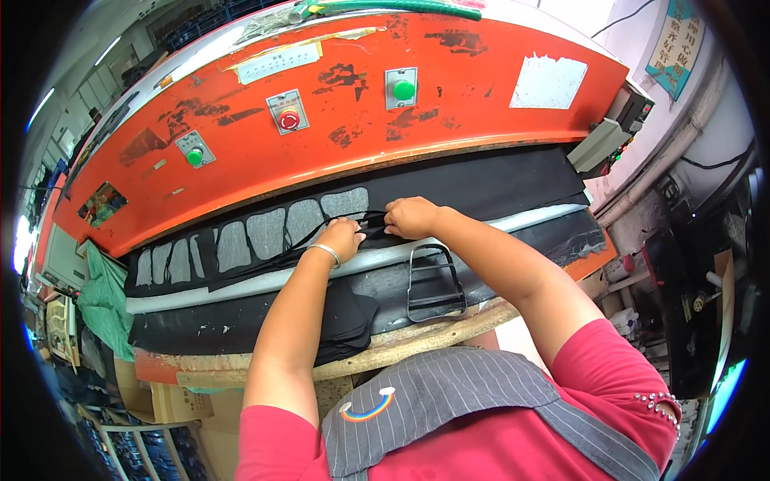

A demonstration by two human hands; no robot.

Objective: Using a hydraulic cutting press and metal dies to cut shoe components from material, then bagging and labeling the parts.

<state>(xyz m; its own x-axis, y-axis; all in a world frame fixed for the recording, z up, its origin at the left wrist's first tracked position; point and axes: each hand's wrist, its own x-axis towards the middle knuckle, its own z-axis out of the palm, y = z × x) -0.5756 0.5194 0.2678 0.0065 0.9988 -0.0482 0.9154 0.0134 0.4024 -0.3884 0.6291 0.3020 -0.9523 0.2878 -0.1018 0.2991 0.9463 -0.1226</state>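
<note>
Your left grip [341,239] and your right grip [411,218] are both closed, fingertips pinching the black strips [374,218]. The strips bridge the small gap between your hands, so the material lies directly at the fingertips of both. From your left grip they run on toward the left end of the surface [433,337], bordering a row of grey rounded shapes [305,223]. Beyond your right grip, a plain stretch of black sheet [481,188] spreads along the back edge to the right end.

You are working behind the pale band [192,296] that runs lengthwise across the surface. On the front-edge side of that band, the open metal frame with crossbars [411,287] sits just below your right forearm. Left of it, near the front edge, black cut pieces [349,317] lie overlapping, partly behind your left forearm. The orange panel [345,104] with its buttons rises along the back edge.
</note>
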